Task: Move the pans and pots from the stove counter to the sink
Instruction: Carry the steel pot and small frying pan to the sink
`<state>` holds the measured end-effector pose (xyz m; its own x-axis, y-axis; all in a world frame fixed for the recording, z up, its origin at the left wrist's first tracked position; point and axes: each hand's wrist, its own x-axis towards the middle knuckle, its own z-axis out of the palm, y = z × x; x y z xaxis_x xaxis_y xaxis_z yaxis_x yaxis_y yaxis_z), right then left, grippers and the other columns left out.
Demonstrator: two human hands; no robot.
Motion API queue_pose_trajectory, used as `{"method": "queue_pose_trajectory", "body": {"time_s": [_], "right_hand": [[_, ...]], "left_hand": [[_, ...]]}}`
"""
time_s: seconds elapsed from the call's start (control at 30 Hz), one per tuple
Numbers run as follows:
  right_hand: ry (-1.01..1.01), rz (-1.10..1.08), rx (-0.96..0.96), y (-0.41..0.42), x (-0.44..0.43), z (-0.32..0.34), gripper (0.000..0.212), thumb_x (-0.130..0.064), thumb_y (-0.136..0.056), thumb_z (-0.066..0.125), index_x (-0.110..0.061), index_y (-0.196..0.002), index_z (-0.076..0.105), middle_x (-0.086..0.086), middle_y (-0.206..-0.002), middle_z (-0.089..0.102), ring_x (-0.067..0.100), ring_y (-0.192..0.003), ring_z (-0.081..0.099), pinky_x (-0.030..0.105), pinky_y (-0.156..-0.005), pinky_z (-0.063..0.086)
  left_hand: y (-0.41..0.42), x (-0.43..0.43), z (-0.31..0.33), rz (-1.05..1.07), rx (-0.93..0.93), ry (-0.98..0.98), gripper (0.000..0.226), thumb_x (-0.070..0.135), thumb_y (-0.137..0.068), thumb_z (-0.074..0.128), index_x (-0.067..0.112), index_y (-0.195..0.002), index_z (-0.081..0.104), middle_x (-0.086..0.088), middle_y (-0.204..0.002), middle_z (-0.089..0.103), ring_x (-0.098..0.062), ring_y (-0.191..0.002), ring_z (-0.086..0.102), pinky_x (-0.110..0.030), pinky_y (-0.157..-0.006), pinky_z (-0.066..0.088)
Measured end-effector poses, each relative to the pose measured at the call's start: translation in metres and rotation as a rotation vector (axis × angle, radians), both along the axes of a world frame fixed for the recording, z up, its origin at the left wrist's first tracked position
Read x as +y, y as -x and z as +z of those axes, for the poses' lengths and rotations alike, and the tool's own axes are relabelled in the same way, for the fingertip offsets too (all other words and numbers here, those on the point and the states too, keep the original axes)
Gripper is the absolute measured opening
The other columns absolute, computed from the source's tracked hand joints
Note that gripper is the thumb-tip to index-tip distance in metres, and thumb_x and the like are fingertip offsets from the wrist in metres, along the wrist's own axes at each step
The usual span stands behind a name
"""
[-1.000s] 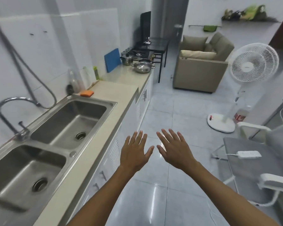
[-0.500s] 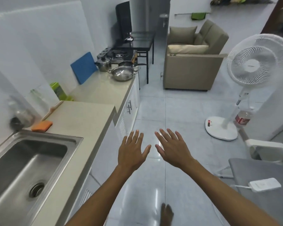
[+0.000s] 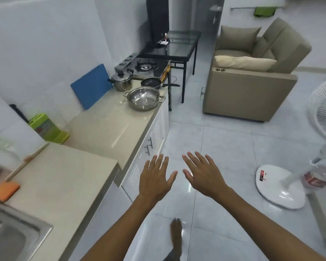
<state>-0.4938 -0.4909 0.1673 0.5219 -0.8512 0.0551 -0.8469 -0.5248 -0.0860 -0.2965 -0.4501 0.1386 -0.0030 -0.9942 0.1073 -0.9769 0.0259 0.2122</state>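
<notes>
At the far end of the beige counter (image 3: 105, 129) stand three cooking vessels beside the gas stove (image 3: 146, 65): a wide steel two-handled pot (image 3: 144, 97), a lidded steel pot (image 3: 121, 81) and a black frying pan (image 3: 151, 82). My left hand (image 3: 155, 178) and my right hand (image 3: 203, 173) are stretched out over the floor, palms down, fingers spread, holding nothing, well short of the pots. A corner of the steel sink (image 3: 17, 230) shows at the bottom left.
A blue cutting board (image 3: 91, 85) leans on the wall. A green box (image 3: 47, 128) and an orange sponge (image 3: 5, 189) lie near the sink. A glass table (image 3: 179, 44), an armchair (image 3: 252, 76) and a white standing fan's base (image 3: 279, 187) sit on the tiled floor.
The view has moved forward along the counter toward the stove; the sink has slid out to the bottom left and the pots appear closer. Both hands stay open in front.
</notes>
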Motion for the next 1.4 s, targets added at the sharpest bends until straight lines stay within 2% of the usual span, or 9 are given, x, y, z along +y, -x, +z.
{"method": "queue_pose_trajectory", "body": {"time_s": [0.53,0.63,0.8,0.97,1.07,1.13,1.23,1.3,1.4], "right_hand": [[-0.013,0.039,0.022,0.002,-0.421,-0.011,0.057,-0.046,-0.102,0.035,-0.015,-0.147,0.052,0.009,-0.149,0.057,0.035,-0.136,0.053,0.051,-0.108,0.044],[-0.031,0.099,-0.002,-0.014,-0.504,-0.027,0.056,-0.045,-0.103,0.042,-0.017,-0.152,0.045,0.006,-0.155,0.050,0.032,-0.142,0.047,0.050,-0.112,0.039],[-0.114,0.234,0.043,-0.051,-0.641,-0.042,0.058,-0.048,-0.105,0.033,-0.020,-0.156,0.037,0.003,-0.160,0.042,0.029,-0.147,0.039,0.047,-0.117,0.034],[-0.101,0.458,0.119,-0.088,-0.762,-0.047,0.054,-0.042,-0.105,0.039,-0.015,-0.152,0.043,0.007,-0.153,0.052,0.032,-0.141,0.047,0.047,-0.110,0.043],[-0.122,0.544,0.141,-0.116,-0.822,-0.057,0.054,-0.040,-0.105,0.041,-0.012,-0.151,0.045,0.011,-0.149,0.055,0.034,-0.137,0.051,0.049,-0.105,0.046],[-0.151,0.575,0.153,-0.134,-0.857,-0.068,0.055,-0.041,-0.105,0.041,-0.012,-0.151,0.044,0.011,-0.148,0.057,0.033,-0.135,0.053,0.048,-0.103,0.049],[-0.216,0.540,0.149,-0.161,-0.903,-0.090,0.057,-0.041,-0.103,0.045,-0.010,-0.151,0.041,0.012,-0.146,0.058,0.033,-0.126,0.059,0.046,-0.098,0.052],[-0.271,0.467,0.150,-0.179,-0.933,-0.109,0.059,-0.042,-0.103,0.046,-0.010,-0.152,0.036,0.017,-0.145,0.056,0.037,-0.123,0.059,0.048,-0.096,0.051],[-0.362,0.344,0.133,-0.199,-0.972,-0.132,0.060,-0.040,-0.102,0.049,-0.009,-0.151,0.035,0.023,-0.141,0.054,0.043,-0.121,0.057,0.052,-0.094,0.050]], "left_hand": [[-0.005,-0.394,-0.023,0.133,0.052,-0.097,0.079,0.071,-0.097,0.019,0.023,-0.159,0.031,-0.001,-0.168,0.029,-0.020,-0.156,0.020,-0.042,-0.127,0.015],[-0.012,-0.454,-0.038,0.245,0.110,-0.140,0.081,0.073,-0.096,0.018,0.023,-0.159,0.030,0.000,-0.168,0.029,-0.019,-0.156,0.019,-0.043,-0.126,0.019],[-0.021,-0.545,-0.062,0.465,0.229,-0.237,0.079,0.071,-0.097,0.022,0.022,-0.159,0.028,-0.001,-0.168,0.029,-0.021,-0.155,0.021,-0.044,-0.126,0.019],[-0.017,-0.617,-0.068,0.729,0.342,-0.262,0.076,0.068,-0.099,0.026,0.020,-0.157,0.032,-0.004,-0.164,0.037,-0.023,-0.150,0.033,-0.041,-0.123,0.023],[-0.018,-0.652,-0.073,0.889,0.556,-0.240,0.076,0.070,-0.098,0.030,0.021,-0.156,0.036,-0.004,-0.162,0.042,-0.025,-0.148,0.038,-0.043,-0.121,0.026],[-0.023,-0.674,-0.080,1.072,0.841,-0.292,0.076,0.071,-0.097,0.033,0.021,-0.153,0.039,-0.005,-0.157,0.048,-0.027,-0.143,0.045,-0.042,-0.116,0.032],[-0.042,-0.700,-0.098,1.333,1.594,-0.316,0.070,0.069,-0.094,0.046,0.015,-0.139,0.054,-0.013,-0.141,0.062,-0.033,-0.125,0.060,-0.041,-0.099,0.046],[-0.055,-0.711,-0.113,1.387,2.000,-0.196,0.070,0.070,-0.091,0.050,0.014,-0.132,0.057,-0.013,-0.131,0.068,-0.032,-0.116,0.066,-0.047,-0.100,0.046],[-0.073,-0.733,-0.130,1.416,2.139,-0.072,0.068,0.064,-0.092,0.055,0.010,-0.132,0.053,-0.006,-0.129,0.066,-0.028,-0.114,0.067,-0.049,-0.104,0.048]]}}
